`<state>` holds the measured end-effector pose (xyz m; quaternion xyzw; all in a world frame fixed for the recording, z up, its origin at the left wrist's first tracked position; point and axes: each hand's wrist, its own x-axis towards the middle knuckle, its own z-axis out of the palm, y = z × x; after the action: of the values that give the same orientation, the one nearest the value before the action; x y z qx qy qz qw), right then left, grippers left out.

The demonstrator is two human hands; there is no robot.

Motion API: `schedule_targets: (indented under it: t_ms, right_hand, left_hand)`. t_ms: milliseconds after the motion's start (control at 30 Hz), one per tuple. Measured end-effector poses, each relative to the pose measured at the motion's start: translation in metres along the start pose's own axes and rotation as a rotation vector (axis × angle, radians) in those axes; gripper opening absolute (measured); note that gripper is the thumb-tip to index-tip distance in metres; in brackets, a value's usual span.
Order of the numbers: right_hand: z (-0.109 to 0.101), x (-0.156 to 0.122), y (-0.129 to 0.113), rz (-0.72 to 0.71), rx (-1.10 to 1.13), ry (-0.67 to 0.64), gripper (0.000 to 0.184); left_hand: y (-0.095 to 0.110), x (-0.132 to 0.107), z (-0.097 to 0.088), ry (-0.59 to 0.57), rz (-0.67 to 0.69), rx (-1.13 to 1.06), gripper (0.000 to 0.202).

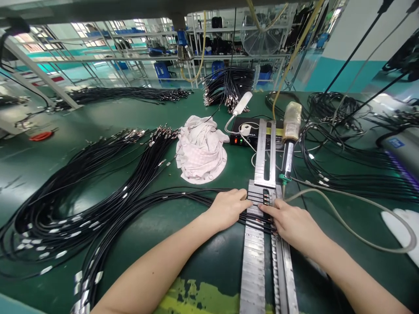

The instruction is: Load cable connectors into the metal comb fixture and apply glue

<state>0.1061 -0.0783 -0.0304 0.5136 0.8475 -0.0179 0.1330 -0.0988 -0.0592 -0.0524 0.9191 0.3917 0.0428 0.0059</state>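
A slotted metal fixture (253, 257) runs away from me over the green bench, with several black cables (193, 192) laid across it from the left. My left hand (229, 208) is at the fixture's left edge, its fingers closed on the cables there. From the other side my right hand (291, 220) reaches in; its index finger presses on the fixture among the cables, while the other fingers curl around the cable ends and are partly hidden. Small metal cable connectors (266, 199) sit in a row in the fixture, just beyond my right fingertips.
Bundles of black cables (65, 196) with white tags cover the left side. A crumpled pink cloth (201, 150) lies beyond my left hand. Behind the fixture stand a black control box (244, 138), a small white lamp (242, 103) and a taped dispensing syringe (290, 144) with a hose.
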Motion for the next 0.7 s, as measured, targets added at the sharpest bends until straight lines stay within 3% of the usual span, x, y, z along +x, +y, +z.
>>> schedule_targets:
  t_ms: [100,200,333,467,567,700]
  right_hand:
    - [-0.001,0.001,-0.001,-0.028,-0.031,0.0,0.049]
    - [-0.003,0.001,-0.008,-0.049,-0.044,0.018,0.048]
    - [-0.008,0.002,-0.011,-0.029,0.089,0.075,0.046]
    - [-0.009,0.0,0.008,-0.034,0.233,0.134,0.04]
    - [-0.001,-0.012,0.025,0.006,0.467,0.251,0.038]
    - [0.012,-0.03,0.026,0.075,0.832,0.38,0.033]
  left_hand:
    - [0.005,-0.005,0.0,0.074,0.09,0.109,0.024]
    - [0.014,-0.007,-0.004,0.145,0.088,0.179,0.023]
    - [0.02,-0.006,-0.008,0.143,0.081,0.179,0.02]
    - [0.02,-0.013,-0.002,0.147,-0.048,0.071,0.019]
    - [0.018,-0.021,0.002,0.098,-0.182,-0.06,0.023]
    - [0.011,-0.02,-0.002,0.012,-0.183,-0.172,0.019]
